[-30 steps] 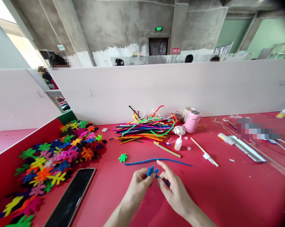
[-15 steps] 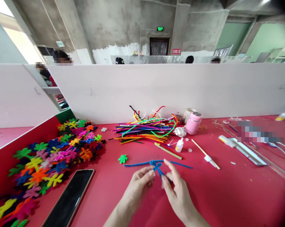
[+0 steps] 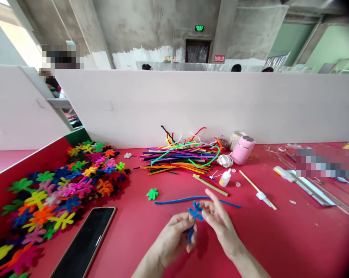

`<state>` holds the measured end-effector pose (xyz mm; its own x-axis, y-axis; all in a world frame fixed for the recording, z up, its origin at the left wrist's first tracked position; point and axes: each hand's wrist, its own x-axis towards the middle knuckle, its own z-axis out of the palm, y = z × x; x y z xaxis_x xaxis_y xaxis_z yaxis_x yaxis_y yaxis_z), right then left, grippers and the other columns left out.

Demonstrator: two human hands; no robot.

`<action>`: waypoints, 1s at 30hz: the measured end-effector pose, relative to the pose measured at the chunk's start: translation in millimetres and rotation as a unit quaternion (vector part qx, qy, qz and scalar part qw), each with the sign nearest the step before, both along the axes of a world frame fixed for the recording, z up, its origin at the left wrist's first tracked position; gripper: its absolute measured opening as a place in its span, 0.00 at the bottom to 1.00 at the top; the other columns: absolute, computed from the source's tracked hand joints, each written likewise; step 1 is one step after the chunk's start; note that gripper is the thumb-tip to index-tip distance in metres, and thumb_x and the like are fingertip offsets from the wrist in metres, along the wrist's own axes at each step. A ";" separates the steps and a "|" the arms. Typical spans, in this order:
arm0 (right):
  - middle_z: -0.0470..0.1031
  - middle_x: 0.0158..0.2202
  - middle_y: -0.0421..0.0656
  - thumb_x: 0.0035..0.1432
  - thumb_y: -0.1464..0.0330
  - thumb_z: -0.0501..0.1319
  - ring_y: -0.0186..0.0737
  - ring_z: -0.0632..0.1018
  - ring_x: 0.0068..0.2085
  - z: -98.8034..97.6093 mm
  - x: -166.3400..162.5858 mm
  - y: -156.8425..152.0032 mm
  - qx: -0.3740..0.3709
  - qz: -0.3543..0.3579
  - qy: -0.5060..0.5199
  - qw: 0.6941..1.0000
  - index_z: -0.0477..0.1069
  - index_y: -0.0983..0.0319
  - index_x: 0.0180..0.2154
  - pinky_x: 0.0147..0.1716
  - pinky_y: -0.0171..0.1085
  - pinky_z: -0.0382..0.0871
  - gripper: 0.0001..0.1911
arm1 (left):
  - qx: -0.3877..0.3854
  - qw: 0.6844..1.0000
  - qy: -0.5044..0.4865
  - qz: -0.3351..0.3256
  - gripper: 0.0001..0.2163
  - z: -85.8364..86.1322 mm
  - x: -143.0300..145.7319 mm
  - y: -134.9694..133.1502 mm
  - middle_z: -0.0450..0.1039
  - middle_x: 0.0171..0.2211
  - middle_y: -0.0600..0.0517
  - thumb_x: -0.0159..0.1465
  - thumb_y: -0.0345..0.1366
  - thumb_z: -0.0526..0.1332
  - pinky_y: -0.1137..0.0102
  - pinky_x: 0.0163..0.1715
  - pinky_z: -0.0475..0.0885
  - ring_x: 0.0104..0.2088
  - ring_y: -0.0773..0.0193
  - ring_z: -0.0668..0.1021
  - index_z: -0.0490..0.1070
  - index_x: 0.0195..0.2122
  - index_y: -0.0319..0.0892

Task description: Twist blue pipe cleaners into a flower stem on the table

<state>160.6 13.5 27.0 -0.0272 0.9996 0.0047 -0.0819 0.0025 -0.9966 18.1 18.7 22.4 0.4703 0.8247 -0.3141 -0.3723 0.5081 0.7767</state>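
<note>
- Through the head camera, I see the left hand [image 3: 176, 233] closed in a pinch on a small blue flower of fuzzy pipe cleaner [image 3: 195, 211]; its thumb presses just below the petals.
- The flower is held up above the near middle of the red, smooth surface [image 3: 128, 243], petals at the top, with a blue tail hanging down by the left hand's curled fingers.
- I have the right hand [image 3: 221, 222] just to the right of the petals, index finger raised and the others bent; I cannot tell whether its fingertips grip a petal or only lie against it.
- Just beyond both hands, a long blue fuzzy pipe cleaner [image 3: 177, 200] lies across the surface, slightly bowed.
- Near its left end I find a bright green fuzzy flower [image 3: 152, 194].
- To the near left lies a dark-screened phone with a pale edge [image 3: 84, 243], and left of it a heap of many-coloured fuzzy flowers [image 3: 72, 189].
- Farther out, in the middle, is a pile of multicoloured pipe cleaners [image 3: 177, 157].
- To the right of that pile, I see a small white squeeze bottle [image 3: 225, 178] and a pink rounded cylinder [image 3: 243, 151], both upright.
</note>
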 end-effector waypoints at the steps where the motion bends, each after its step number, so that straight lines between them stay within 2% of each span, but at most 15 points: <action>1: 0.68 0.34 0.42 0.52 0.63 0.56 0.38 0.71 0.36 0.3 1.1 3.5 -0.004 0.023 0.025 0.999 0.47 0.60 0.56 0.35 0.36 0.65 0.31 | -0.001 1.000 0.006 -0.011 0.10 -2.5 -0.1 0.9 0.59 0.11 0.57 0.54 0.37 0.55 0.75 0.13 0.52 0.11 0.74 0.58 0.65 0.19 0.38; 3: 0.67 0.31 0.40 0.52 0.65 0.57 0.36 0.70 0.32 -0.7 3.5 8.7 -0.004 0.072 0.029 0.997 0.49 0.59 0.55 0.32 0.35 0.64 0.31 | 0.005 1.000 0.022 -0.017 0.10 -6.7 0.2 2.2 0.56 0.10 0.59 0.54 0.36 0.56 0.76 0.13 0.50 0.11 0.74 0.55 0.63 0.17 0.39; 5: 0.65 0.29 0.38 0.52 0.68 0.57 0.33 0.68 0.29 -2.2 5.9 12.0 0.004 0.102 -0.017 0.995 0.51 0.59 0.54 0.30 0.34 0.63 0.28 | 0.015 0.999 0.041 -0.015 0.11 -8.0 0.3 3.0 0.56 0.10 0.59 0.54 0.36 0.56 0.75 0.14 0.50 0.12 0.74 0.56 0.62 0.16 0.39; 8: 0.64 0.28 0.37 0.52 0.70 0.56 0.33 0.68 0.30 -2.7 7.5 14.6 0.029 0.100 -0.095 0.990 0.53 0.60 0.53 0.33 0.34 0.63 0.26 | 0.100 0.987 0.125 0.024 0.08 -4.7 -0.6 2.9 0.63 0.16 0.55 0.53 0.35 0.59 0.75 0.20 0.56 0.18 0.71 0.62 0.67 0.19 0.38; 9: 0.64 0.28 0.37 0.52 0.70 0.56 0.33 0.68 0.30 -2.4 7.1 15.1 0.037 0.095 -0.110 0.989 0.54 0.59 0.53 0.34 0.34 0.64 0.26 | 0.177 0.964 0.193 0.047 0.06 -3.6 -1.2 2.4 0.67 0.20 0.53 0.53 0.34 0.58 0.74 0.24 0.59 0.22 0.69 0.65 0.69 0.22 0.38; 10: 0.65 0.28 0.37 0.52 0.71 0.56 0.33 0.68 0.30 -2.2 6.1 15.3 0.043 0.091 -0.120 0.988 0.54 0.59 0.53 0.34 0.34 0.64 0.26 | 0.253 0.925 0.274 0.070 0.05 -3.0 -2.0 1.7 0.68 0.23 0.51 0.54 0.34 0.57 0.73 0.26 0.60 0.24 0.66 0.67 0.71 0.25 0.39; 12: 0.66 0.29 0.38 0.53 0.71 0.55 0.33 0.69 0.31 -1.9 3.2 15.4 0.045 0.084 -0.129 0.987 0.54 0.59 0.53 0.34 0.34 0.65 0.25 | 0.360 0.849 0.379 0.075 0.06 -4.4 -4.1 0.2 0.69 0.25 0.48 0.56 0.33 0.55 0.71 0.29 0.62 0.27 0.62 0.69 0.72 0.29 0.40; 15: 0.67 0.30 0.39 0.54 0.71 0.54 0.34 0.70 0.32 -3.3 -1.2 14.8 0.038 0.075 -0.130 0.988 0.53 0.60 0.53 0.35 0.34 0.66 0.24 | 0.449 0.760 0.465 0.063 0.08 -11.1 -7.5 -1.6 0.71 0.26 0.46 0.56 0.29 0.52 0.68 0.30 0.63 0.26 0.60 0.71 0.71 0.32 0.41; 17: 0.67 0.31 0.40 0.54 0.71 0.54 0.35 0.71 0.33 -5.5 -2.5 14.5 0.034 0.080 -0.126 0.988 0.53 0.60 0.53 0.37 0.35 0.66 0.25 | 0.482 0.723 0.492 0.055 0.10 -15.9 -8.9 -2.1 0.71 0.23 0.46 0.56 0.27 0.51 0.68 0.27 0.63 0.23 0.60 0.70 0.71 0.32 0.41; 18: 0.68 0.32 0.40 0.54 0.71 0.54 0.35 0.71 0.34 -6.9 -2.7 14.5 0.031 0.085 -0.122 0.988 0.53 0.60 0.53 0.38 0.36 0.65 0.24 | 0.489 0.716 0.496 0.051 0.10 -17.9 -9.1 -2.3 0.71 0.22 0.46 0.56 0.27 0.50 0.69 0.26 0.63 0.22 0.60 0.69 0.70 0.32 0.42; 20: 0.68 0.33 0.41 0.54 0.71 0.54 0.36 0.71 0.36 -10.2 -2.4 14.8 0.024 0.092 -0.113 0.989 0.54 0.60 0.53 0.40 0.37 0.65 0.24 | 0.480 0.730 0.485 0.045 0.10 -20.0 -8.5 -2.6 0.72 0.22 0.46 0.56 0.26 0.50 0.70 0.24 0.62 0.21 0.61 0.69 0.69 0.31 0.42; 22: 0.67 0.33 0.41 0.54 0.70 0.54 0.37 0.71 0.36 -13.8 -2.1 15.3 0.014 0.092 -0.098 0.991 0.54 0.60 0.53 0.40 0.38 0.65 0.23 | 0.438 0.772 0.459 0.037 0.09 -19.2 -6.8 -2.8 0.72 0.21 0.47 0.56 0.27 0.51 0.71 0.23 0.61 0.21 0.61 0.69 0.69 0.29 0.42; 26: 0.67 0.32 0.41 0.54 0.69 0.55 0.36 0.70 0.34 -19.4 -3.9 17.2 -0.021 0.085 -0.039 0.995 0.54 0.60 0.52 0.37 0.36 0.65 0.23 | 0.307 0.867 0.392 0.035 0.08 -10.4 -2.0 -2.5 0.68 0.17 0.51 0.58 0.32 0.51 0.74 0.22 0.60 0.18 0.66 0.68 0.68 0.25 0.42; 30: 0.67 0.31 0.40 0.53 0.68 0.57 0.35 0.71 0.34 -20.9 -5.7 19.2 -0.058 0.081 0.018 0.995 0.54 0.59 0.51 0.36 0.36 0.64 0.23 | 0.197 0.924 0.327 0.038 0.11 -8.1 2.0 -1.7 0.65 0.15 0.54 0.58 0.39 0.52 0.75 0.17 0.58 0.14 0.70 0.64 0.65 0.21 0.41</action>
<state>154.9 32.8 6.1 -0.1902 0.9759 -0.1070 -0.1067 -0.1289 -0.9859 20.1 17.0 14.3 0.2226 0.9582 -0.1796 0.2187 0.1304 0.9670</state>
